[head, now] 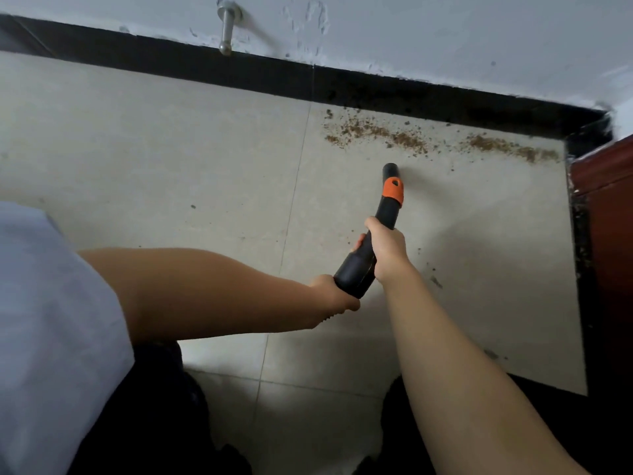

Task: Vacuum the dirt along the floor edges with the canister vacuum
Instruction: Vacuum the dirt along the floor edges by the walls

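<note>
Two hands wrap my grip round the vacuum wand [368,248]: right hand [387,250] on the neck, left hand [334,296] behind. Its nozzle [390,171] hovers just near of the dirt [380,133] along the far baseboard [342,84]. Swinging right too fast could scatter crumbs toward the red cabinet [606,186].

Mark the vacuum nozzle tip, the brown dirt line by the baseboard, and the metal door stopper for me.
vacuum nozzle tip [390,170]: head view, on the black open end above the orange collar.
brown dirt line [394,136]: head view, on the thick middle of the left streak.
metal door stopper [226,32]: head view, on its shaft.
</note>
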Demonstrator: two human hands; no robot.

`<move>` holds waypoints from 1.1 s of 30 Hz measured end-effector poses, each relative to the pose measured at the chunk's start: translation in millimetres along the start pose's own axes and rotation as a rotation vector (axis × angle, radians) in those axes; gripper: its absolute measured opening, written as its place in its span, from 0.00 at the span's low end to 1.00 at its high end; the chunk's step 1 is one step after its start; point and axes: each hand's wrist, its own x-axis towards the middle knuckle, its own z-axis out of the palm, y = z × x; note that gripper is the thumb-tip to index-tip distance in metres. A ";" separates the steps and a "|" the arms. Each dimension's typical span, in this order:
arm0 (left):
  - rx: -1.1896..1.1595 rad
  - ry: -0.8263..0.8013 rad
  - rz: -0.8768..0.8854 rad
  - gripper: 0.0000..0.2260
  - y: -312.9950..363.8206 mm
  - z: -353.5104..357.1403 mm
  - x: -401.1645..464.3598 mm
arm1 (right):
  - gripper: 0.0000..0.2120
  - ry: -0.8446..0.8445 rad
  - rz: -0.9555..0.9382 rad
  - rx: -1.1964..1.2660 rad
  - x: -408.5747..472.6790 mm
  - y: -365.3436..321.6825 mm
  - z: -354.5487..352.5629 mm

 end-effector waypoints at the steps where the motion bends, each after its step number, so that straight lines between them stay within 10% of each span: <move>1: 0.022 -0.020 0.005 0.12 3.4 3.4 2.6 | 0.05 0.029 -0.007 0.012 2.6 0.3 -7.1; 8: 0.058 -0.051 0.014 0.06 27.1 14.3 11.9 | 0.05 0.116 -0.044 0.085 19.5 -9.0 -26.2; 23: -0.240 0.139 -0.072 0.11 -12.2 -16.3 1.2 | 0.04 -0.231 -0.054 -0.224 6.2 -3.5 58.3; 33: -0.108 0.037 -0.041 0.13 15.2 -3.5 13.2 | 0.04 -0.019 -0.049 -0.091 19.4 -16.0 17.3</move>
